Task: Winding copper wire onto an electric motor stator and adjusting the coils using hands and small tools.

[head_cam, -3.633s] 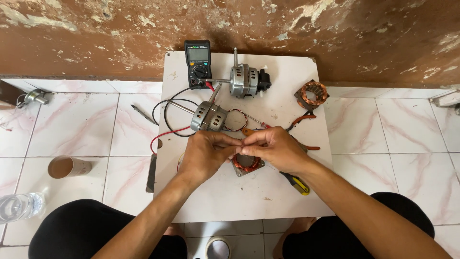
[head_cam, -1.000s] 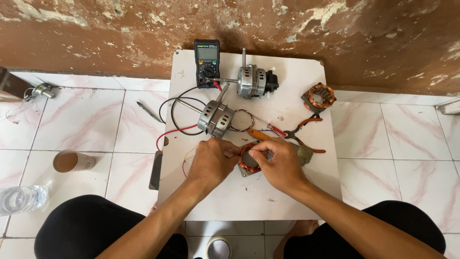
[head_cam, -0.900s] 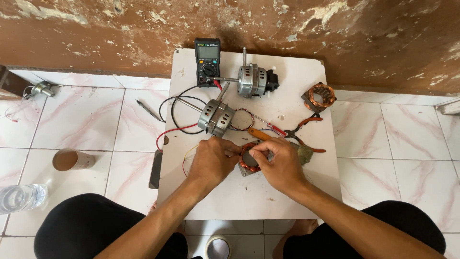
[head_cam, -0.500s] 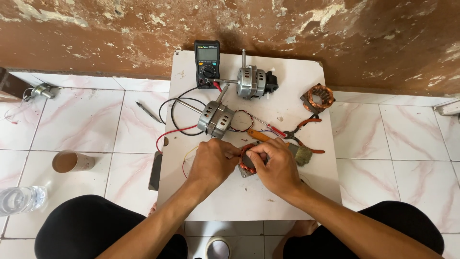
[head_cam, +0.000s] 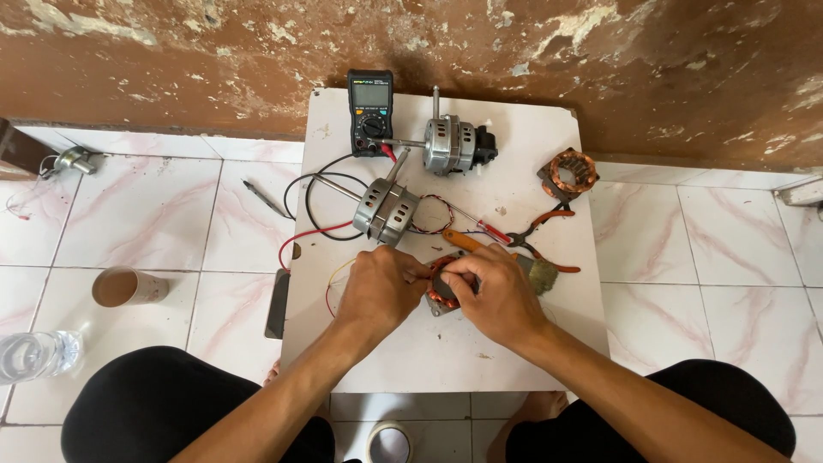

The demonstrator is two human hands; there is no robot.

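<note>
On the small white table (head_cam: 514, 137), my left hand (head_cam: 381, 287) and my right hand (head_cam: 493, 291) meet over a copper-wound stator (head_cam: 441, 291). Both hands pinch at it, and my right hand covers most of its right half. A yellow wire (head_cam: 330, 283) loops out from under my left hand. Just beyond my fingers lies a silver fan motor (head_cam: 387, 212) with red and black leads.
A multimeter (head_cam: 370, 111) and a second motor (head_cam: 453, 146) stand at the table's far edge. Another copper stator (head_cam: 572, 174) lies at the right, beside red-handled pliers (head_cam: 536, 236) and an orange-handled tool (head_cam: 467, 242). On the tiled floor at the left are a cup (head_cam: 129, 287) and a bottle (head_cam: 39, 353).
Both hands have shifted a little to the left and closed in tighter over the stator. My right hand now hides more of the coil. The other things on the table lie as before.
</note>
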